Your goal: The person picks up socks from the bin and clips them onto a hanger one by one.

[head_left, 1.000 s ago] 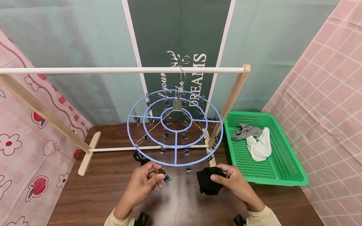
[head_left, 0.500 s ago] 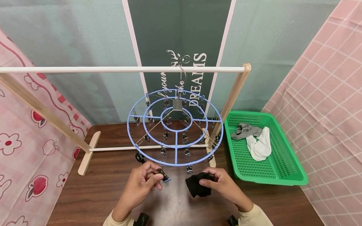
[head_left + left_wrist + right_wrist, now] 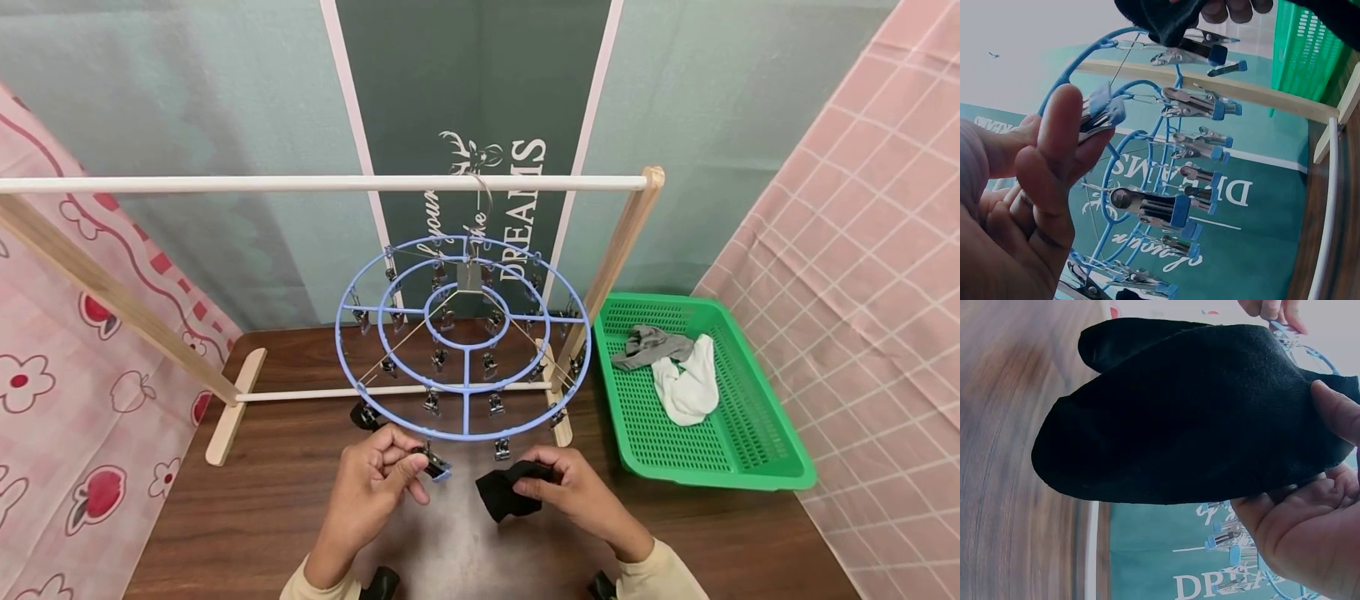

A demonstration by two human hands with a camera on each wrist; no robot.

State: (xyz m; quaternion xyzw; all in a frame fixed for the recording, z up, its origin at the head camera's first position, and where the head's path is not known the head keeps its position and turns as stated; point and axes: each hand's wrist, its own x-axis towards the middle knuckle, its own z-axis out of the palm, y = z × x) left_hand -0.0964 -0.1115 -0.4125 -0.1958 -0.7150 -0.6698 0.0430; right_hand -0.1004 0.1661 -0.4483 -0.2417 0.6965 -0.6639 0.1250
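A round blue clip hanger (image 3: 465, 437) hangs from the rack with several metal clips around its rings. At its near edge my left hand (image 3: 371, 479) pinches a blue-tipped clip (image 3: 437, 469) between thumb and fingers. To the right, my right hand (image 3: 573, 492) holds a black sock (image 3: 497, 495) by its opening, a short way from that clip. In the right wrist view this sock (image 3: 1191, 425) spreads toward the left, its toe end free. Behind it another black sock (image 3: 1135, 344) shows; in the head view, that hanging sock (image 3: 365, 417) is left of my left hand.
A wooden rack with a white top rod (image 3: 300, 183) stands on the brown table (image 3: 480, 558). At the right, a green basket (image 3: 720, 482) contains a grey cloth item (image 3: 652, 347) and a white one (image 3: 690, 392). Patterned cloths hang on both sides.
My right hand has moved left with the black sock, bringing it nearer to the pinched clip. My left hand stays almost in place on the clip.
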